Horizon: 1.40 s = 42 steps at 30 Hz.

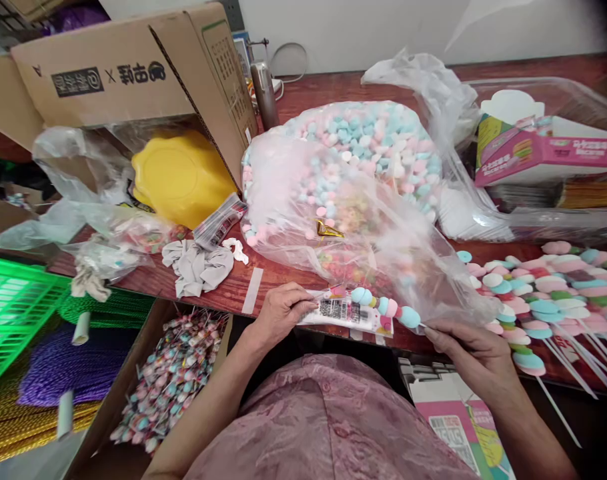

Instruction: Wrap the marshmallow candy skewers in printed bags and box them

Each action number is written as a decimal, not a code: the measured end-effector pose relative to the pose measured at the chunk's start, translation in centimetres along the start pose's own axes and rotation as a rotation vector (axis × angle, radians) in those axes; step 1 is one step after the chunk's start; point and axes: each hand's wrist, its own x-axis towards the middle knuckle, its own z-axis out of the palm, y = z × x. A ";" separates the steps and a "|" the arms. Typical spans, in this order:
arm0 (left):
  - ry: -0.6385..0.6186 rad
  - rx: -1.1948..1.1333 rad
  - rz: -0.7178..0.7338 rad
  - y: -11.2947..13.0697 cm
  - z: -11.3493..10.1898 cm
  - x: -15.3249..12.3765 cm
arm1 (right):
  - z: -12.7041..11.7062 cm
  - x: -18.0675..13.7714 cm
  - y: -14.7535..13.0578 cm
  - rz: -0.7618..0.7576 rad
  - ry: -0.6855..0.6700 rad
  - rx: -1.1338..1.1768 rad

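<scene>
My left hand (278, 317) pinches the left end of a clear printed plastic wrapper (341, 312) at the table's front edge. Between the thumb and fingers of my right hand (476, 353) is the end of a marshmallow skewer (409, 316), strung with blue, white, pink and yellow pieces. The skewer points left, its tip over the wrapper; I cannot tell whether the tip is inside it. Just beyond both hands lies a large clear bag of pastel marshmallows (363, 140). A pile of marshmallow skewers (558, 287) lies right of my right hand.
A gold clip (328, 229) rests on the bag. Further left are a grey cloth (196, 267), a stack of wrappers (221, 220), a yellow lid (183, 177) and a cardboard box (118, 73). Below left, an open carton holds wrapped sweets (178, 373). A clear bin (533, 223) stands back right.
</scene>
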 end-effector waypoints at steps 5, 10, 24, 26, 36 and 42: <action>0.015 0.008 0.036 -0.2 -0.1 0.0 | 0.3 0.3 -0.5 -0.030 0.003 -0.013; 0.039 0.051 0.063 -0.5 0.2 -0.2 | 0.6 0.8 -1.0 -0.128 -0.040 -0.089; 0.007 0.269 0.333 -0.9 0.2 -0.5 | -0.6 2.5 -3.2 -0.526 -0.263 -0.547; 0.011 0.259 0.346 -1.0 0.1 -0.5 | -0.7 2.6 -3.4 -0.582 -0.231 -0.618; -0.106 0.312 0.436 -0.6 -0.1 -0.3 | 1.5 2.0 -4.1 -0.656 -0.195 -0.513; -0.032 0.307 0.438 0.1 -0.6 0.2 | 2.5 2.1 -4.4 -0.633 -0.174 -0.374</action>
